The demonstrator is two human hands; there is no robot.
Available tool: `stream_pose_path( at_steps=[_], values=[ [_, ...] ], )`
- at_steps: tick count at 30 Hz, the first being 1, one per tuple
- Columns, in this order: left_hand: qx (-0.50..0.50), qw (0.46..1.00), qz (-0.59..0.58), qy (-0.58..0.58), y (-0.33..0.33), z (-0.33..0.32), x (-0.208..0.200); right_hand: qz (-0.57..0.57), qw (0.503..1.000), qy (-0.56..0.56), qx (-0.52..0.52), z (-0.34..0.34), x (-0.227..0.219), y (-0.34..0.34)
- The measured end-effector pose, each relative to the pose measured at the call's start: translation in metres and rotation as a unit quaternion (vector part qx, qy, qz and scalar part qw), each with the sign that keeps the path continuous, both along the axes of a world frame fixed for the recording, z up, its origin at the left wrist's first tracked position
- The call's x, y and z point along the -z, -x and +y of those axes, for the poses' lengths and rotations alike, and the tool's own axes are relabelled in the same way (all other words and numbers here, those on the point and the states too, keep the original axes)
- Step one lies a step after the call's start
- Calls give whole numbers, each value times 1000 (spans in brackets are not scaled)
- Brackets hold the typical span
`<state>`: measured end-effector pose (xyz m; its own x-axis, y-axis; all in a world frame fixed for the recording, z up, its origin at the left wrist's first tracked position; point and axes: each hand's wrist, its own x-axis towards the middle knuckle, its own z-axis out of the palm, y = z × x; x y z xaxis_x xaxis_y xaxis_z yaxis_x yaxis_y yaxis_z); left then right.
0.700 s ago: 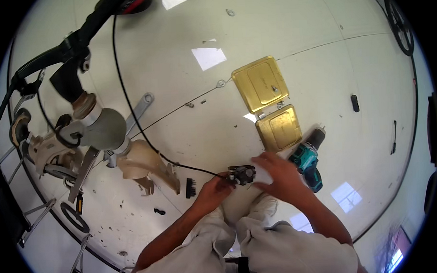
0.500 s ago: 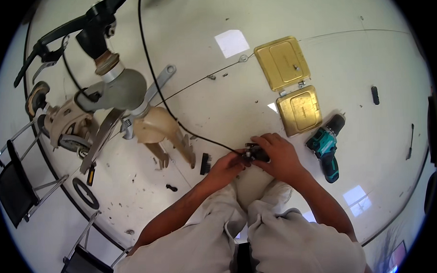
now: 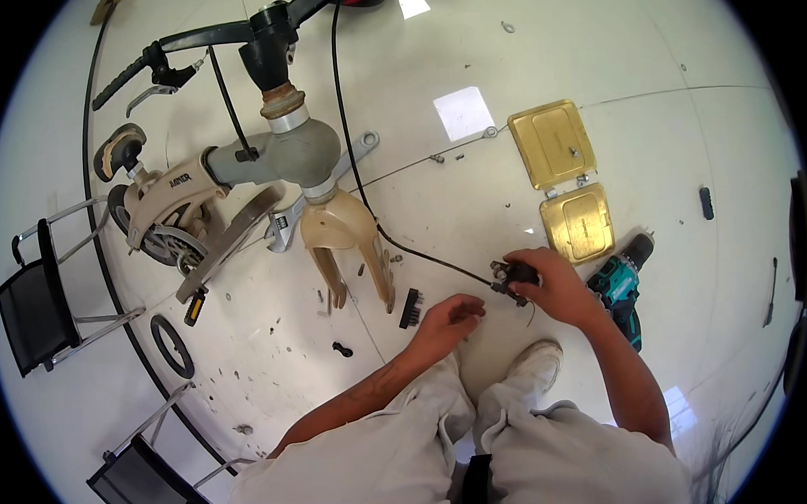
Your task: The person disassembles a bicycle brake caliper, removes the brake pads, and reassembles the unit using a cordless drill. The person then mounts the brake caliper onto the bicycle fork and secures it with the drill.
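1. The small dark metal part [image 3: 503,272] is held up in front of the person, above the knees, partly hidden by a hand.
2. The right hand [image 3: 556,288] has it – fingers [image 3: 532,258] curled around its far side, the thumb at its near side.
3. The left hand [image 3: 449,329] is just beside, palm turned inward; its fingers are loosely bent and free of the part.
4. A black cable [image 3: 421,255] runs from the part, past the fork [image 3: 338,222], up to the handlebar [image 3: 214,36] of a tan and grey bike [image 3: 178,196].
5. Near the left hand, on the pale floor [image 3: 446,197], lies a black block with a row of pegs [image 3: 410,309].
6. Beyond the right hand lies a teal and black drill [image 3: 613,285], near a gold tin [image 3: 542,145] spread open at its hinge.
7. A big wrench [image 3: 284,228] lies beyond the fork, partly covered by the bike.
8. Farther out – a thin screwdriver [image 3: 770,297] at the right, a black chair [image 3: 34,309] at the left.
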<state>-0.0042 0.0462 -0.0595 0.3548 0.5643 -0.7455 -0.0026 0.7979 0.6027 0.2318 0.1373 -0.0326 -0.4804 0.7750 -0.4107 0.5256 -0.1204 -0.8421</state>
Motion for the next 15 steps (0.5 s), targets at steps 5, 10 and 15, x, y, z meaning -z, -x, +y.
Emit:
stream_pose_path(
  at_steps=[5,10,15],
  values=[
    [60,997,-35,27,-13,7,-27,148,960,221,93,5,0,-11],
    [-35,995,-95,-20,-19,24,-49,245,892,359,127,4,-8,-10],
    [5,998,-69,-7,-25,49,-69,256,869,383,180,-8,-19,-5]
  ],
)
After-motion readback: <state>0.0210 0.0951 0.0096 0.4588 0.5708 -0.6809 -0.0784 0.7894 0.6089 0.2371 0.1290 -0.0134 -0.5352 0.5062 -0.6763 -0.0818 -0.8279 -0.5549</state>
